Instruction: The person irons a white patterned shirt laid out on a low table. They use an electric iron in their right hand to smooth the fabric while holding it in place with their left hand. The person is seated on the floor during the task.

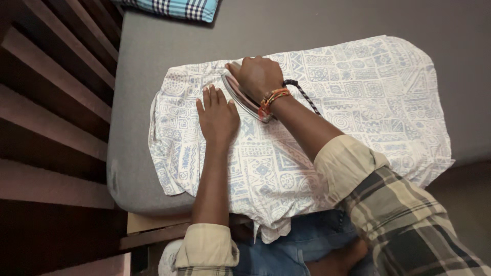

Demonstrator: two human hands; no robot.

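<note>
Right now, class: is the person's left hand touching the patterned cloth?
Touching. The head view shows the left hand lying flat, palm down, on the patterned cloth, no gap visible.

Grey mattress (286, 25) under patterned white cloth (358, 102)

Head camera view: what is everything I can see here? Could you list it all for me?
patterned cloth: one, white with blue print, spread flat over the grey pad
iron: one, metal-edged, on the cloth's left part under the right hand
cord: one, black-and-white braided, trailing from the iron
grey pad: one, grey, under the cloth
checked fabric: one, blue, top edge
wooden slats: several, dark brown, left side
left hand: flat on the cloth, beside the iron
right hand: gripping the iron, beaded bracelets at the wrist
</note>
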